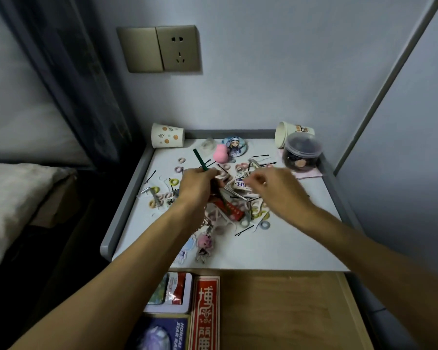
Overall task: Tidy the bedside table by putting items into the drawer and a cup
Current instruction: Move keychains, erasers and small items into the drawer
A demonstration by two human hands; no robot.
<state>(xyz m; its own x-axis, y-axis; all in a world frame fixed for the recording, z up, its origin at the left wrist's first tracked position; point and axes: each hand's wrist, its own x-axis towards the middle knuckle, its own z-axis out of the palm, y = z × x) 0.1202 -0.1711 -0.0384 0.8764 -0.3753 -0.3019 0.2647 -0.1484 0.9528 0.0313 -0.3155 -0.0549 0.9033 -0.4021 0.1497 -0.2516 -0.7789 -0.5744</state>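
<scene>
Open wooden drawer (276, 311), left hand (197, 184) gripping slim, dark green stick (199, 159)

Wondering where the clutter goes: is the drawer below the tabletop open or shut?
Open: the drawer is pulled out, showing its wooden floor and a red box inside.

In front of me is a plain wall (263, 72) of pale blue-grey colour. On it sits a brass-coloured switch (140, 49) and, touching its right side, a socket (179, 48) of the same colour. To my left hangs a dark curtain (68, 72), and below it I see the corner of a bed (15, 198) with light bedding. The bedside table (127, 198) stands against the wall — white top, grey raised rim. At my right a grey bar (394, 61) runs slanted upward. The light is dim and cool.
</scene>
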